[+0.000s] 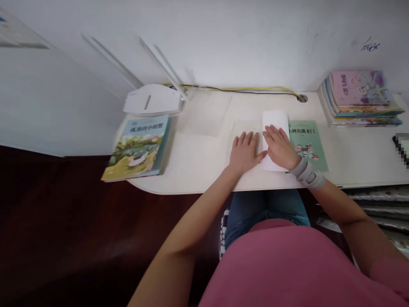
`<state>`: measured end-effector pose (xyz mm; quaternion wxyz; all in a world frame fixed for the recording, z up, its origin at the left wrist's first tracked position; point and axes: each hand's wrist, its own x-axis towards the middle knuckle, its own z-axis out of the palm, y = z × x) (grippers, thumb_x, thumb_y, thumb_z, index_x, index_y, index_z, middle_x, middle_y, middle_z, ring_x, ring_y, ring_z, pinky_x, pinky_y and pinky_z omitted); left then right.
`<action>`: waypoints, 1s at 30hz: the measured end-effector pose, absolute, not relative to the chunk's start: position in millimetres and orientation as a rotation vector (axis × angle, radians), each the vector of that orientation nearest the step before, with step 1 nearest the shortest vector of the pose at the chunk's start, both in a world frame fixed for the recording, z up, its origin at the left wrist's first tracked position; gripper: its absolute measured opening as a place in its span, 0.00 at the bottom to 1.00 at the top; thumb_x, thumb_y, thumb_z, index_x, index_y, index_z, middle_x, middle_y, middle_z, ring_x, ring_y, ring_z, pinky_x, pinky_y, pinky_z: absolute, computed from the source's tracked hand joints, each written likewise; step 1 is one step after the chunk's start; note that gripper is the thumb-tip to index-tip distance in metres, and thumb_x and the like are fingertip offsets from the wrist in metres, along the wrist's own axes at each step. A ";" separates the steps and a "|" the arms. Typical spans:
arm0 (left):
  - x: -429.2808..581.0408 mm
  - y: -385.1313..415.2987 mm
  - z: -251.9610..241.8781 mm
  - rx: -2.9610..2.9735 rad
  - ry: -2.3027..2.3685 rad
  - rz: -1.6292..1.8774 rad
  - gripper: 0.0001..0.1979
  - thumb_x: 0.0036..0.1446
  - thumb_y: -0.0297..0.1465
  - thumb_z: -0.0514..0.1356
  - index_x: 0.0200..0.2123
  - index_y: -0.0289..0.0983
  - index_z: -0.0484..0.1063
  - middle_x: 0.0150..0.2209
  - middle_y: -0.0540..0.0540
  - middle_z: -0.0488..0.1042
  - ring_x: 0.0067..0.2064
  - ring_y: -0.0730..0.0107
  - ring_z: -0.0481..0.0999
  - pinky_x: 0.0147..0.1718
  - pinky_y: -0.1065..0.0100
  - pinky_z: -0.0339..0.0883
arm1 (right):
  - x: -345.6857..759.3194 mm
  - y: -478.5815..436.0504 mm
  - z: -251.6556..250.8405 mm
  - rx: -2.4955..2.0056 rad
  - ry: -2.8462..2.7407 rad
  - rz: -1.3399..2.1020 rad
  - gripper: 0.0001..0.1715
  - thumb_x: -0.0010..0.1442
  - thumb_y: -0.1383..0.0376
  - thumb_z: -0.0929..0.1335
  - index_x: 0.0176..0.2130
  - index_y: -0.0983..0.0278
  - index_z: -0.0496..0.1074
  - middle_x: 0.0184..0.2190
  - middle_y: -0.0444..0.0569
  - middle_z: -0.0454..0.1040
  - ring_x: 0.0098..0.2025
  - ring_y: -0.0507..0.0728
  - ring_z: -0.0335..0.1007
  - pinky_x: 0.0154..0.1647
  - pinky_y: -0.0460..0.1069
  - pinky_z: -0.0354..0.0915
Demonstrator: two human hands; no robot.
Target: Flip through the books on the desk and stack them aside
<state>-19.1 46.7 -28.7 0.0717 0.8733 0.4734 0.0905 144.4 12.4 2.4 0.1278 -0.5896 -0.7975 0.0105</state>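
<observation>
A green-covered book (311, 143) lies on the white desk in front of me, its left part under a white flap or page (275, 119). My right hand (281, 147), with a grey wrist band (308, 174), rests on this white piece, fingers stretched out. Just to the left, my left hand (244, 151) lies flat, fingers spread, on what looks like a clear plastic sheet (246, 125). The thumb of my left hand reaches the white piece's left edge. Neither hand grips anything. The book's lower left part is hidden.
Behind my left hand lies another clear sheet (207, 113). A small stack of picture books (137, 147) overhangs the desk's left end, before a white router (153, 100). More books (361, 98) are piled at right. Cables (236, 90) run along the wall. A dark object (403, 149) is partly blurred.
</observation>
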 end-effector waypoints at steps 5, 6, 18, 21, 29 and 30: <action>-19.5 45.9 -27.5 2.629 1.423 0.261 0.38 0.61 0.53 0.46 0.67 0.34 0.54 0.67 0.37 0.56 0.69 0.47 0.51 0.64 0.49 0.45 | 180.7 56.1 3.9 -1.781 -2.159 0.040 0.34 0.61 0.60 0.62 0.65 0.64 0.55 0.68 0.59 0.52 0.69 0.71 0.43 0.64 0.70 0.47; -19.5 45.8 -28.0 2.629 1.426 0.263 0.38 0.62 0.53 0.46 0.67 0.34 0.54 0.67 0.37 0.56 0.68 0.48 0.51 0.64 0.49 0.45 | 188.5 63.3 1.2 -1.806 -2.136 0.058 0.36 0.60 0.58 0.63 0.64 0.65 0.55 0.67 0.61 0.54 0.68 0.72 0.45 0.63 0.71 0.48; -11.9 46.1 -24.2 2.616 1.504 0.296 0.37 0.64 0.52 0.40 0.65 0.33 0.58 0.66 0.34 0.58 0.65 0.45 0.57 0.61 0.48 0.51 | 192.2 62.2 -15.1 -1.836 -2.065 -0.087 0.33 0.53 0.60 0.68 0.56 0.69 0.65 0.58 0.65 0.60 0.61 0.72 0.54 0.60 0.67 0.53; -6.5 58.6 -13.4 2.600 1.550 0.228 0.34 0.65 0.50 0.39 0.64 0.35 0.60 0.65 0.34 0.60 0.62 0.43 0.62 0.55 0.44 0.58 | 186.8 61.4 -13.1 -1.822 -2.071 -0.105 0.31 0.53 0.61 0.68 0.55 0.69 0.66 0.58 0.65 0.61 0.60 0.72 0.54 0.60 0.67 0.53; -0.6 92.2 -19.5 2.629 1.367 0.106 0.33 0.68 0.44 0.37 0.68 0.31 0.50 0.70 0.39 0.50 0.70 0.48 0.44 0.65 0.46 0.41 | 180.2 55.4 -3.7 -1.941 -2.112 -0.099 0.31 0.55 0.63 0.67 0.55 0.75 0.66 0.59 0.68 0.60 0.62 0.71 0.53 0.62 0.65 0.51; -0.7 92.8 -22.5 2.624 1.392 0.119 0.34 0.68 0.45 0.36 0.68 0.29 0.50 0.70 0.38 0.50 0.70 0.47 0.44 0.66 0.46 0.40 | 179.2 55.0 -2.8 -1.953 -2.119 -0.101 0.30 0.55 0.62 0.67 0.55 0.75 0.66 0.59 0.68 0.60 0.62 0.71 0.53 0.62 0.65 0.51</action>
